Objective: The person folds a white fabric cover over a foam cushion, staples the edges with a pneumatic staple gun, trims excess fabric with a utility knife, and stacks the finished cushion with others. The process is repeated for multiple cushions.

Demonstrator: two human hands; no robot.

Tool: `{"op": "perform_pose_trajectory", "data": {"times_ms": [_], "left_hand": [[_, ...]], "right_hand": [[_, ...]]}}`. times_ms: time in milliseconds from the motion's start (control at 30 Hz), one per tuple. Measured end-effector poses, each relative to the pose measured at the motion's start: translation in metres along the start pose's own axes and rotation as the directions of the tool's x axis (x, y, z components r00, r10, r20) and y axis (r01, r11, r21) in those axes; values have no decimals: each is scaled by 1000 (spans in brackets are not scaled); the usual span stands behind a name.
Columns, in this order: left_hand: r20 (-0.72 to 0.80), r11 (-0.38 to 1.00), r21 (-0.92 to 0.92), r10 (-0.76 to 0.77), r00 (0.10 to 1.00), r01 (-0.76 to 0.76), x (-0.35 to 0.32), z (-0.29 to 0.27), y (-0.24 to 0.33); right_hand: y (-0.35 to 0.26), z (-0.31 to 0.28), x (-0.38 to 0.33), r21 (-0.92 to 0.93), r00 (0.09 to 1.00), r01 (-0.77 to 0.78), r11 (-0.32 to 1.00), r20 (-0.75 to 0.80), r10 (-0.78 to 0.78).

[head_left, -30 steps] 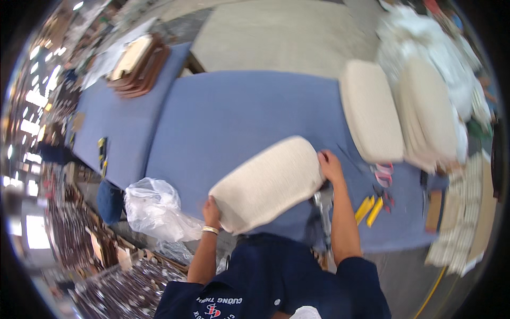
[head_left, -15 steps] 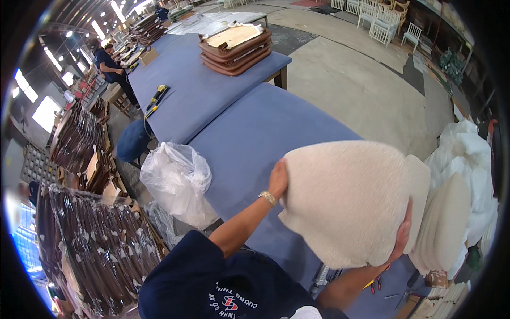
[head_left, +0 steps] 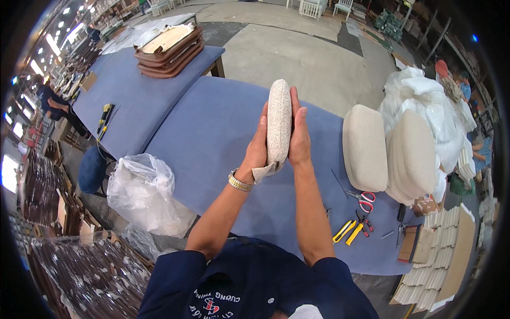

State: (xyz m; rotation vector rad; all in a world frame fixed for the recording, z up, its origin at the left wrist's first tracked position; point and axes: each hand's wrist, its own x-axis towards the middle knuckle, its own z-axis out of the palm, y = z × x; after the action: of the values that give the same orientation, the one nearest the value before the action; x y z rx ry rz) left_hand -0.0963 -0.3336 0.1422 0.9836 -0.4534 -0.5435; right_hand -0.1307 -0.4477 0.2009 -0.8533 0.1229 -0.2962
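A beige fabric-covered cushion stands on its narrow edge between my palms above the blue table. My left hand presses flat against its left face, with a metal-band watch on that wrist. Against the right face lies my right hand, fingers stretched along it. A loose fabric flap sticks out at the cushion's near end, beside my left wrist. To the right are more beige cushions, and a stack of similar cushions beyond them.
Red-handled scissors, a yellow cutter and yellow-handled pliers lie at the right front. A clear plastic bag bulges at the left edge. Brown cushions are stacked on the far table. White wrapped bundles stand right.
The cushion has turned from its broad face onto its edge and moved left, between both palms. My view has swung right, showing the tools and cushions at the right more fully.
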Motion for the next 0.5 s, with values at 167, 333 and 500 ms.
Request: {"op": "perform_pose_trajectory", "data": {"times_ms": [167,333,500], "left_hand": [[67,963,204,165,984,-175,17,-5,13],[64,946,290,129,990,-143,28,-18,24],[48,921,370,111,993,-121,34,-29,27]], "right_hand": [[45,-26,23,-329,906,404,854,270,-325],[71,-51,46,-366,944,318,874,210,-256],[95,-69,42,-397,982,185,899,105,-156]]}}
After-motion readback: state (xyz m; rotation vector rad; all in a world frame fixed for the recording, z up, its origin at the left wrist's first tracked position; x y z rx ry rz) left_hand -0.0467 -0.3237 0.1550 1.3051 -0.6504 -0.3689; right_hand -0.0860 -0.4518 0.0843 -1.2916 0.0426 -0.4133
